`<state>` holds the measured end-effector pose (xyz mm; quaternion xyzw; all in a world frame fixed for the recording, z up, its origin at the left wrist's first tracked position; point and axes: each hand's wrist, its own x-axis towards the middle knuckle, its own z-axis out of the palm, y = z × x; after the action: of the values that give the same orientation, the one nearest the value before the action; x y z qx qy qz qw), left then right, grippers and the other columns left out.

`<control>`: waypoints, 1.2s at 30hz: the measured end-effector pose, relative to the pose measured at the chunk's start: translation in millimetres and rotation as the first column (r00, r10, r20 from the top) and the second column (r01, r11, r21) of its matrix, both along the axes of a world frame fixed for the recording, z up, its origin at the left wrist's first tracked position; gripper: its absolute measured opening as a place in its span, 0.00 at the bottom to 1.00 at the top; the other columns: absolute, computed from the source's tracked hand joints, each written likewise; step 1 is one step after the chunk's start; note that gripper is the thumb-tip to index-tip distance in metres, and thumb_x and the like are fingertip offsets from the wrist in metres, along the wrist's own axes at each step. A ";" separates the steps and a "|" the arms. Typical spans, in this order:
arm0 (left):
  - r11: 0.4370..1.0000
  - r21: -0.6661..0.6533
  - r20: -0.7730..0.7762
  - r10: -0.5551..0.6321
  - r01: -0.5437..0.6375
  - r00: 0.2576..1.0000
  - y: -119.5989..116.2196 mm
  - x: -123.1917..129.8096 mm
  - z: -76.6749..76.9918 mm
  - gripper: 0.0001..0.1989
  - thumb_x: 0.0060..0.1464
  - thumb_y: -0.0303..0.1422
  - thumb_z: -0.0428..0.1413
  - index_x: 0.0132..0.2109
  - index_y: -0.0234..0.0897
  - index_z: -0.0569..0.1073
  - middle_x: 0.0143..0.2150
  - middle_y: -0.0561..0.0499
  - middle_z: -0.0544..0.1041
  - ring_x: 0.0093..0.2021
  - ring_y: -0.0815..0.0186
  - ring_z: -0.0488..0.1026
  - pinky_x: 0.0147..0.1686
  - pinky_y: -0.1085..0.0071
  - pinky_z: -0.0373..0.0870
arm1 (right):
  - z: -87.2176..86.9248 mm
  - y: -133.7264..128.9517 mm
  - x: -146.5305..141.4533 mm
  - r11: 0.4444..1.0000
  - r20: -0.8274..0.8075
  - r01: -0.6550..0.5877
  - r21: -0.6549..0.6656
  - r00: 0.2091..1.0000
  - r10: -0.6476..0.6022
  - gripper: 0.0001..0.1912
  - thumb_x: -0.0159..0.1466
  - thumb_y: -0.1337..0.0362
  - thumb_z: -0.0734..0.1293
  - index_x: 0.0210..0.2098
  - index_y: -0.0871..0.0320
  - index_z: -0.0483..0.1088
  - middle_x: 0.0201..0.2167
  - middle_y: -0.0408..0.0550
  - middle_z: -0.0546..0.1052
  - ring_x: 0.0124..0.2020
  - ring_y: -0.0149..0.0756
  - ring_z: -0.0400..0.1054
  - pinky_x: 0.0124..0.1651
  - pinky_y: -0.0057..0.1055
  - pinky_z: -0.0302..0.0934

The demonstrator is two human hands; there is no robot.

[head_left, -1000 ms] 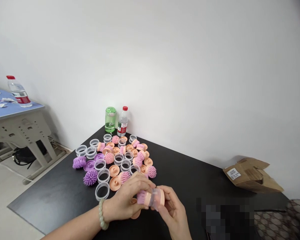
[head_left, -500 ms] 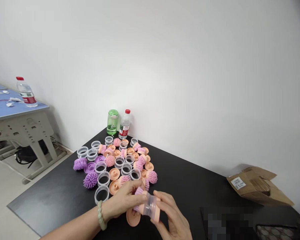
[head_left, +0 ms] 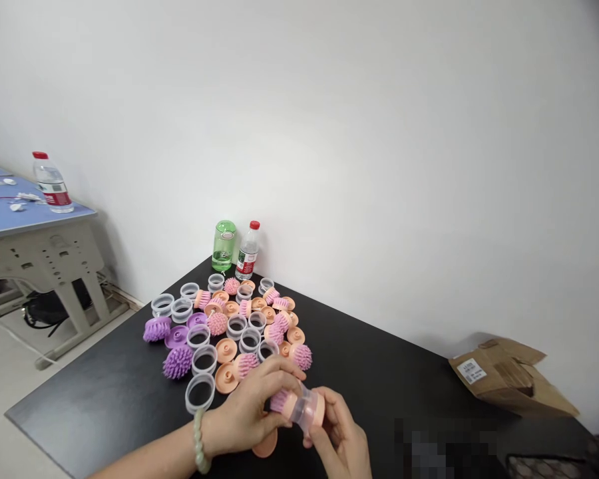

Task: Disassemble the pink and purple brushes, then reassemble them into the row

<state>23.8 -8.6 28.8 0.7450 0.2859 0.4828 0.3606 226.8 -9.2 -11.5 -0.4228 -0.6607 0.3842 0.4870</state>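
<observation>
1 pale wall (head_left: 359, 146) behind 1 black table (head_left: 369, 339) and 1 blue-topped desk (head_left: 24, 214).

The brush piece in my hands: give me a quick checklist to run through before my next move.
1. Left hand gripping bristle head: ok.
2. Right hand gripping peach end: ok.
3. Clear collar between the two: ok.
4. Joints fully seated: cannot tell.
5. Loose rings and dishes sorted apart: not ok, intermixed.
6. Green bottle and red-capped bottle beside it upright: ok.

Black table (head_left: 359, 359) — green bottle (head_left: 224, 245), purple brush heads (head_left: 178, 362)
</observation>
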 end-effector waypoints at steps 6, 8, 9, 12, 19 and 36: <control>0.989 -0.148 0.177 0.017 0.009 0.984 0.9 1.8 -6.0 0.34 0.48 0.49 0.67 0.58 0.44 0.65 0.54 0.44 0.67 0.55 0.53 0.67 0.55 0.57 0.64 | -7.5 -4.0 -5.1 0.992 -0.067 0.111 0.056 0.992 -0.107 0.26 0.60 0.46 0.71 0.50 0.55 0.69 0.40 0.52 0.81 0.37 0.42 0.79 0.39 0.29 0.74; 0.964 -0.258 0.226 0.002 0.058 0.974 1.8 1.7 -5.4 0.35 0.47 0.52 0.66 0.58 0.43 0.66 0.52 0.45 0.68 0.52 0.54 0.68 0.51 0.60 0.66 | -9.6 -3.6 -2.9 0.987 -0.075 0.123 0.099 0.990 -0.116 0.26 0.60 0.47 0.72 0.52 0.54 0.69 0.44 0.53 0.80 0.41 0.43 0.78 0.42 0.30 0.74; 0.952 -0.297 0.231 0.002 0.068 0.973 2.2 1.6 -4.7 0.34 0.47 0.53 0.65 0.56 0.41 0.67 0.50 0.46 0.69 0.49 0.56 0.69 0.48 0.62 0.66 | -10.0 -2.9 -1.6 0.985 -0.071 0.118 0.128 0.991 -0.110 0.25 0.60 0.48 0.72 0.52 0.54 0.70 0.45 0.53 0.79 0.42 0.44 0.78 0.43 0.31 0.74; 0.944 -0.327 0.196 0.038 0.029 0.980 2.9 1.3 -2.5 0.30 0.46 0.54 0.65 0.49 0.38 0.71 0.44 0.48 0.71 0.42 0.60 0.68 0.42 0.67 0.64 | -8.9 1.3 3.5 0.973 -0.018 0.046 0.225 0.999 -0.043 0.22 0.60 0.53 0.73 0.51 0.53 0.71 0.47 0.55 0.78 0.44 0.46 0.78 0.43 0.33 0.75; 0.968 -0.251 0.182 0.057 -0.010 0.982 2.3 0.7 -0.9 0.30 0.43 0.53 0.68 0.46 0.37 0.73 0.42 0.48 0.71 0.42 0.60 0.67 0.42 0.67 0.63 | -13.4 5.7 11.2 0.967 0.071 0.000 0.254 0.997 -0.019 0.27 0.56 0.54 0.76 0.53 0.53 0.71 0.44 0.53 0.81 0.40 0.47 0.79 0.41 0.33 0.76; 0.984 -0.026 -0.085 0.175 -0.178 0.981 5.8 -3.1 -5.3 0.21 0.57 0.39 0.62 0.55 0.43 0.68 0.51 0.45 0.73 0.52 0.54 0.71 0.53 0.57 0.69 | 17.3 4.5 -10.8 0.957 0.217 0.005 0.290 0.974 -0.070 0.20 0.62 0.63 0.69 0.54 0.52 0.69 0.49 0.51 0.76 0.50 0.44 0.72 0.52 0.39 0.70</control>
<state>20.6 -2.8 23.4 0.7298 0.3735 0.4769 0.3168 216.0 -4.7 5.8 -0.4009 -0.7521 0.2244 0.4725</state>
